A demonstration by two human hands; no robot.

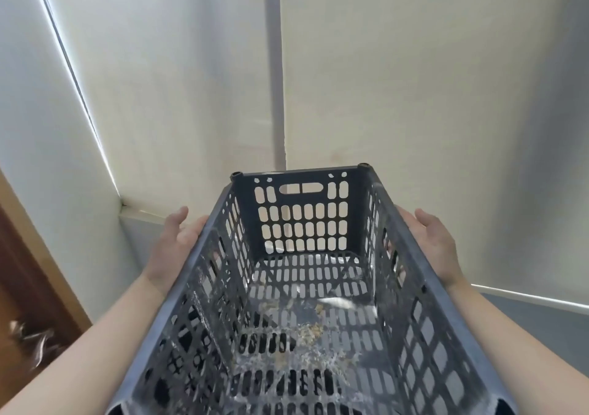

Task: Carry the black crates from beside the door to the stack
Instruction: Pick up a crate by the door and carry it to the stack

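At the far left you see a brown wooden door (22, 287) with its lighter frame, and low on it a blurred bright shape that you cannot identify. Next to it the pale wall (153, 80) rises, and a thin bright strip runs across it on a slant from the top left down to a corner.

Your left hand (173, 249) lies flat against the outside of the left long side of the crate (302, 303). The palm presses on the wall just under the rim, the fingers are stretched forward, and the thumb stands up above the rim. The fingertips are hidden behind the plastic, so you cannot tell if they hook under something.

The crate is between your two forearms, held up in the air in front of you, with the open top toward you and the far end tilted upward. It is black, with slotted walls and floor and a handle hole in the far wall. On the floor inside there are pale crumbs and whitish dirt.

Behind the crate a grey vertical strip (276, 70) divides the wall.

Your right hand (432, 245) presses in the same way on the right long side, with the thumb raised above the rim. So both hands clamp the crate between the palms.
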